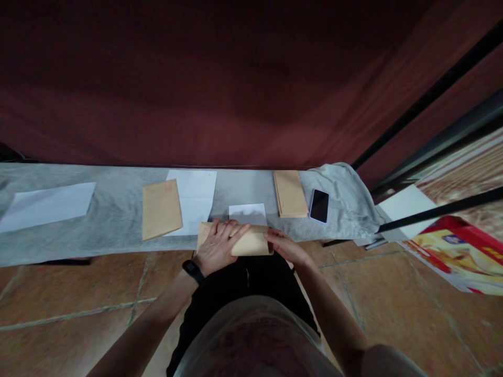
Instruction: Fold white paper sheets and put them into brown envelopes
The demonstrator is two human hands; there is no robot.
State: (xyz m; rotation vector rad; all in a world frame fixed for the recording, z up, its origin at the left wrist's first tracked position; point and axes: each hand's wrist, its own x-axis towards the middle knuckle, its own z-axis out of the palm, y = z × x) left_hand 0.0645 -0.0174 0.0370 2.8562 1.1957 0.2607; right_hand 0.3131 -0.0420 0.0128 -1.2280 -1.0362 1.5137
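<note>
A brown paper envelope (251, 242) lies at the front edge of the cloth-covered table, its near side curving over. My left hand (220, 245), with a dark watch on the wrist, rests flat on the envelope's left part, fingers spread. At the right end of the envelope, my right hand (283, 245) grips its edge between thumb and fingers. Just beyond the envelope lies a small white sheet of folded paper (247, 212), its near part hidden by the envelope.
Grey cloth (118, 209) covers the narrow table. On it lie another brown envelope (161, 209), white sheets (198, 193), a further white paper (51, 204), a stack of brown envelopes (291, 193) and a phone (319, 206). A red and yellow box (459, 254) stands at right.
</note>
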